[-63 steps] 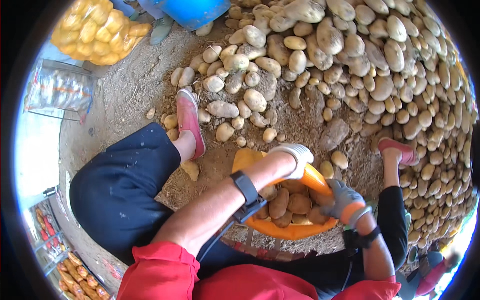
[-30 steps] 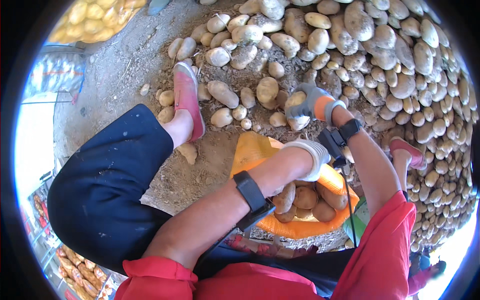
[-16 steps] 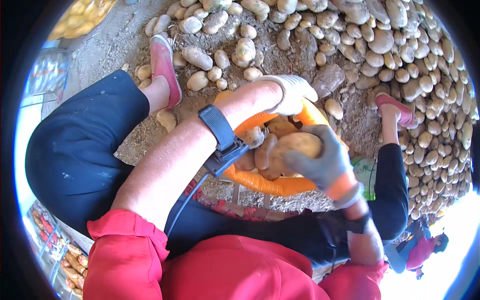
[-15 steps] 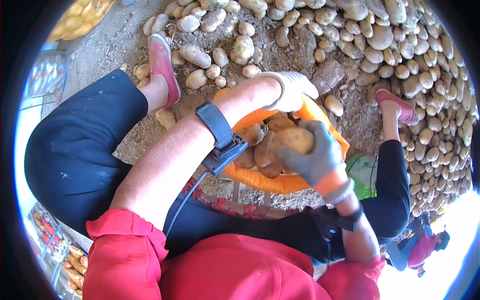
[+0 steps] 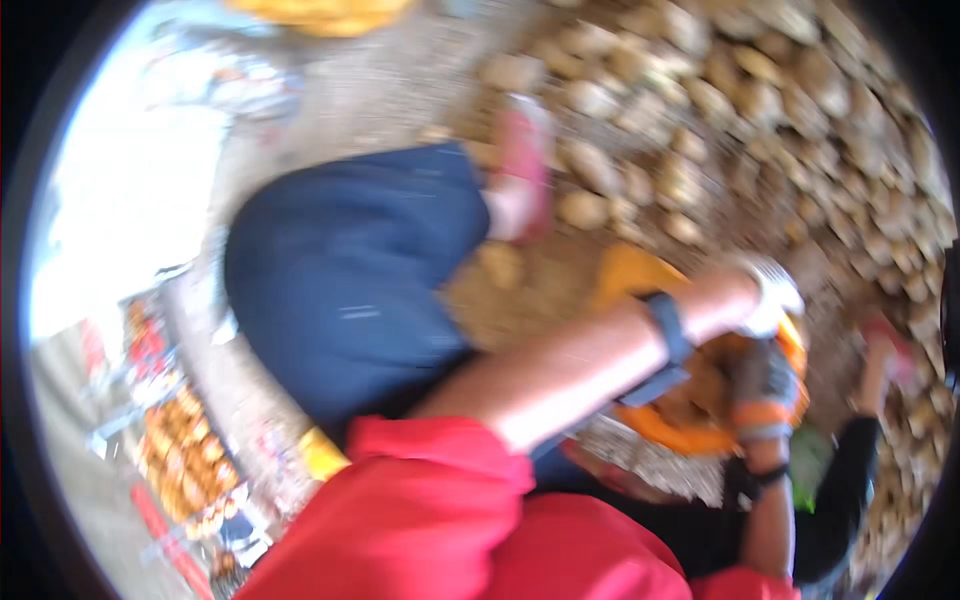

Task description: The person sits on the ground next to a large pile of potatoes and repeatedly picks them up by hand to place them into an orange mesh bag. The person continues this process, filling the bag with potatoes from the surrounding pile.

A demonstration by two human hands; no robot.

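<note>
Dirt floor [image 5: 340,110] and heaped potatoes [image 5: 590,165] spread ahead of you, smeared by blur. Your left grip [image 5: 768,292], pale-gloved, rests at the far rim of the orange bag [image 5: 680,430]; whether it is clenched, you cannot tell. Your right grip [image 5: 764,378], gray-gloved, lies over the right side of the bag's mouth, too blurred to show how far open it is or what it grasps. Below both, between your legs, the bag's mouth faces up; its long axis is hidden.
</note>
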